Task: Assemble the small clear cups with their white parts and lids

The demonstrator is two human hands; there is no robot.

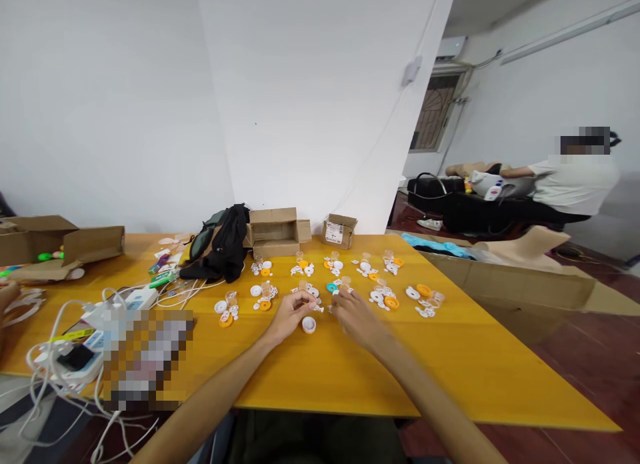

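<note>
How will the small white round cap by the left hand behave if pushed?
The small white round plastic cap looks light, so it would likely skid across the smooth orange table. It lies flat, so rolling seems unlikely. It probably feels stiff.

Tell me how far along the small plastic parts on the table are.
Nothing finished is evident: small parts lie in separate loose clusters across the yellow table. In hand: left hand and right hand flank a white round cap. Whether either grips anything is unclear. The other clusters appear untouched.
</note>
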